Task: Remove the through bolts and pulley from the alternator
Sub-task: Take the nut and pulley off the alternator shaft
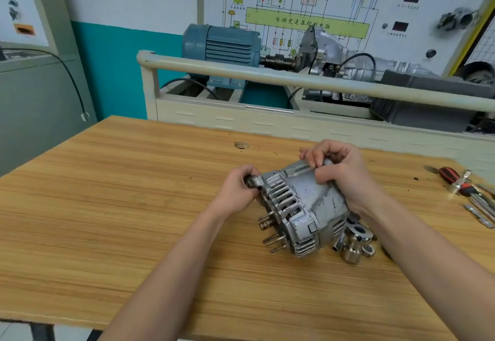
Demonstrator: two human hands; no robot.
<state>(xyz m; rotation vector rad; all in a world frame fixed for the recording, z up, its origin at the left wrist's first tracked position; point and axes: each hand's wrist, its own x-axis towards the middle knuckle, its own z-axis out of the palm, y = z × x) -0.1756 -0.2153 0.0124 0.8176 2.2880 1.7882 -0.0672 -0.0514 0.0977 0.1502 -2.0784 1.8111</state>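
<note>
A wooden desk [134, 206] carries an alternator [300, 206] lying tilted on its side near the right-hand end, studs and a shaft end pointing toward the left. The left hand [238, 193] curls around a mounting ear at the housing's upper-left corner; the right hand [340, 172] grips the far top edge, fingers folded over the casing. Whether any through bolts remain in place cannot be told from this angle.

The heavy housing rests on a narrow edge, so a slackened grip from either hand would likely let it roll, and the protruding studs could gouge the desk or bend.

Just beside the alternator's near right end sits a cluster of loose metal parts [353, 244], seemingly a pulley piece, sleeve and nut; a sliding housing could scatter them toward the desk's front edge.

At the far right edge, hand tools [466, 188] lie well apart, an awkward reach while both hands are occupied.
</note>
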